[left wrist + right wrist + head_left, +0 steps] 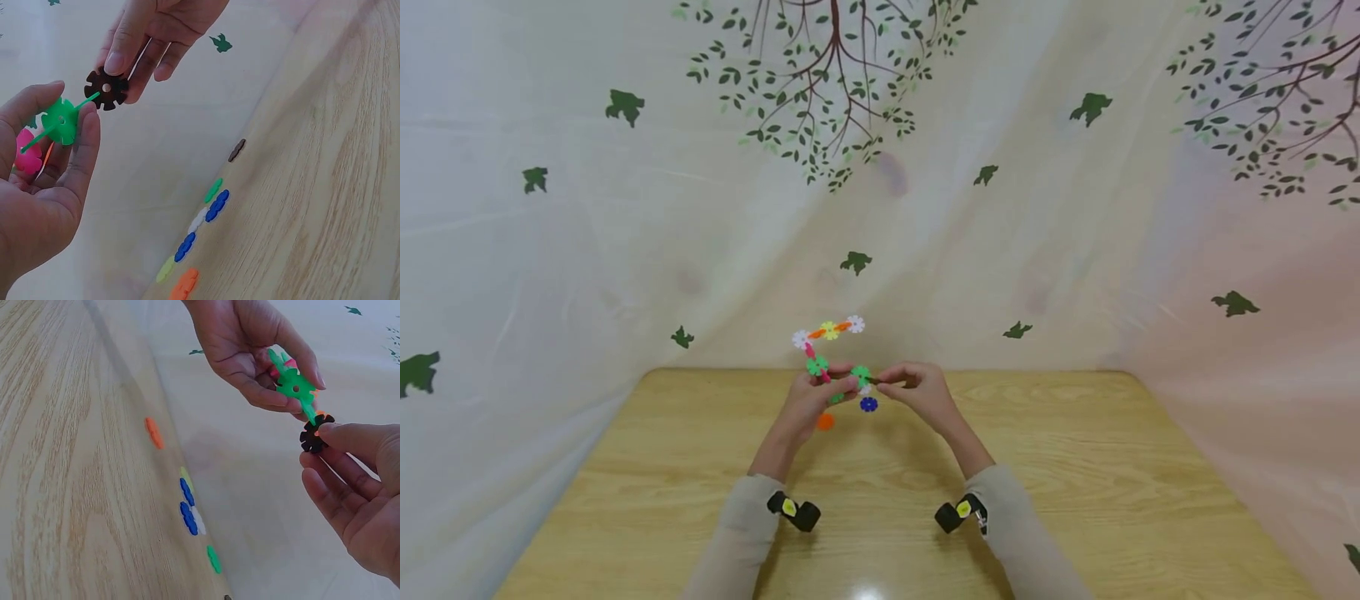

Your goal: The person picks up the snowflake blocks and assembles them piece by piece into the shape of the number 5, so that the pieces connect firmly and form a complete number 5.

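Observation:
My left hand (pixel 808 398) pinches a green snowflake disc (pixel 57 130) belonging to a chain of slotted plastic discs. The chain rises above that hand in the head view, with pink pieces, a green one, white discs (pixel 802 339), orange pieces and a yellow disc (pixel 830 331). A second green disc, seen edge-on, crosses the held one and points toward my right hand (pixel 921 390). Between right thumb and fingers is a dark brown disc (pixel 115 97), its notched rim right at the tip of the edge-on green disc. My left palm partly hides the pink pieces.
Several loose discs lie toward the far edge of the wooden table (pixel 1075 467): orange (pixel 185 284), yellow (pixel 165 269), blue (pixel 217 206), white (pixel 198 220), green (pixel 214 190) and brown (pixel 237 150). A pale cloth (pixel 737 250) with printed leaves hangs behind the table.

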`<state>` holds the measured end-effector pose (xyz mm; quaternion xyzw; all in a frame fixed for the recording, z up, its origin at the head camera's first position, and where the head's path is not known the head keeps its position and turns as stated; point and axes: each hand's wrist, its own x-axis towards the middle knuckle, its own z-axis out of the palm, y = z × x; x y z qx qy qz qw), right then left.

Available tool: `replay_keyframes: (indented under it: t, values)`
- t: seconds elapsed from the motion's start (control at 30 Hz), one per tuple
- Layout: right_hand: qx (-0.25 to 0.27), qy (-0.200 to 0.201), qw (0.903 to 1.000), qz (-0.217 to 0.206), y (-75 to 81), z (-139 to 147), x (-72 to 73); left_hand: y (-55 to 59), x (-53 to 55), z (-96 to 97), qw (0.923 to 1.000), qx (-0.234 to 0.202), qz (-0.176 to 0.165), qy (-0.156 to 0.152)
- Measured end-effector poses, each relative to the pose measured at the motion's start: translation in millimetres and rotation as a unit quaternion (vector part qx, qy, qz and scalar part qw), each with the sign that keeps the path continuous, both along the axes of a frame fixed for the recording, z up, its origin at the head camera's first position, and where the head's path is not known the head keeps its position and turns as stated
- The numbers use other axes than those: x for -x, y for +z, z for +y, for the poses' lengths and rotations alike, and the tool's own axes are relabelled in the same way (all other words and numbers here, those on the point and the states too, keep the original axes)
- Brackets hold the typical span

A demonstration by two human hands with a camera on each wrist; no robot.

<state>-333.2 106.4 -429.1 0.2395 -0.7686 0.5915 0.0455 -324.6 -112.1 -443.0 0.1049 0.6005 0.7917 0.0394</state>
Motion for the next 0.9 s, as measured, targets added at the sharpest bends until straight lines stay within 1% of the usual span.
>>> replay_keyframes:
  t: [0.2,0.33,0.47,0.6,0.7,0.8,0.9]
  values:
    - [-0.017,0.016,0.9997,0.002,2.1,3.4,-0.4,-0.3,-2.3,-0.7,0.9999,0.011,-0.009,-0.001]
    - [-0.019,0.035,0.9991,-0.015,4.6,5.5,-2.5,0.5,-4.6,-1.0,0.9999,0.009,-0.007,-0.003]
    - [-0.033,0.045,0.9980,-0.031,7.0,7.3,-3.1,0.2,-5.5,-3.2,0.9999,0.008,-0.003,-0.008]
    - [-0.035,0.052,0.9973,-0.037,7.4,11.4,-0.9,-1.3,-5.0,-5.5,1.0000,0.006,-0.007,-0.002]
    - [-0.032,0.056,0.9972,-0.039,8.9,17.5,2.1,-2.5,-4.1,-6.6,0.9999,0.003,-0.014,0.001]
    - [-0.040,0.047,0.9972,-0.041,12.1,26.6,7.9,-3.2,-3.4,-7.4,0.9998,0.001,-0.018,-0.001]
    - [-0.059,0.035,0.9964,-0.049,15.3,34.9,19.4,-2.8,-3.0,-9.3,0.9998,0.005,-0.018,0.001]
